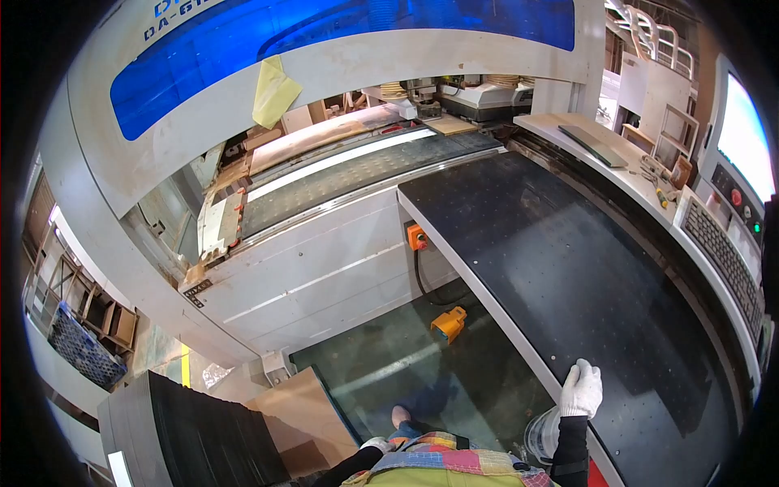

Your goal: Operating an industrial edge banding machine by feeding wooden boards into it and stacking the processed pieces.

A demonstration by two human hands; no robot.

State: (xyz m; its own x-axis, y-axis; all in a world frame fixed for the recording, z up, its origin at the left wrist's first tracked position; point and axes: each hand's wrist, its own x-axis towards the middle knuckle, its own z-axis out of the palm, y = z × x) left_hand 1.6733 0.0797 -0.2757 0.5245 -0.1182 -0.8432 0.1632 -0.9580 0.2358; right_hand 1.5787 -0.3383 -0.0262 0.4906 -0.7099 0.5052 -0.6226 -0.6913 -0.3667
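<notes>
My right hand (582, 388), in a white knit glove, rests on the near left edge of a black perforated table (535, 235). Its fingers lie on the surface with nothing visible in them. Beside that wrist, below the table's edge, is a clear round plastic container (542, 437). My left hand (376, 444), also in a white glove, hangs low next to my patchwork apron (454, 456). Its fingers are mostly hidden, so whether it holds anything does not show. A stack of dark boards (203, 430) stands to the left of that arm.
Ahead spans a large grey machine with a blue window (349, 36) and a roller bed (341, 178). An orange foot pedal (449, 325) lies on the green floor. Right are a keyboard (718, 252) and a lit screen (746, 134). A brown board (300, 406) sits beside the stack.
</notes>
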